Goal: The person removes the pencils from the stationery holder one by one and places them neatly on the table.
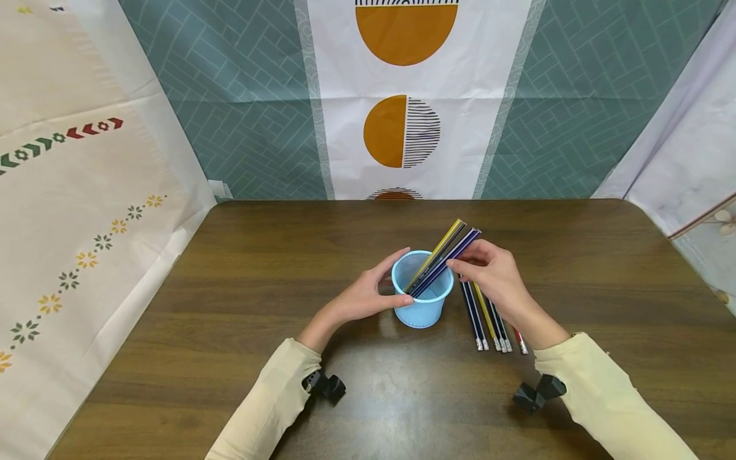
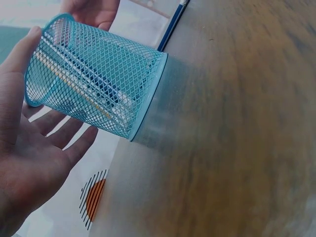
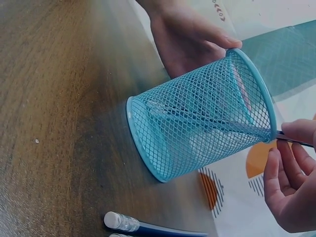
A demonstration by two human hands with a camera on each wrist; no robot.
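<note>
A light blue mesh pencil cup (image 1: pixel 420 314) stands upright on the wooden table. My left hand (image 1: pixel 368 295) holds it from the left, thumb at the near rim and fingers around the far side. Several pencils, one of them yellow (image 1: pixel 441 246), lean inside toward the right. At the cup's right rim, my right hand (image 1: pixel 493 271) pinches a dark blue pencil (image 1: pixel 463 243) between thumb and fingers, its lower part inside the cup. Through the mesh, the left wrist view shows the pencils' lower ends near the cup's base (image 2: pixel 148 98).
To the right of the cup, several pencils (image 1: pixel 489 316) lie on the table (image 1: pixel 259 275), white erasers toward me, partly under my right hand. A red pencil (image 1: pixel 520 340) lies beside them, close to my right wrist. Patterned cloth (image 1: pixel 264 128) hangs behind the table.
</note>
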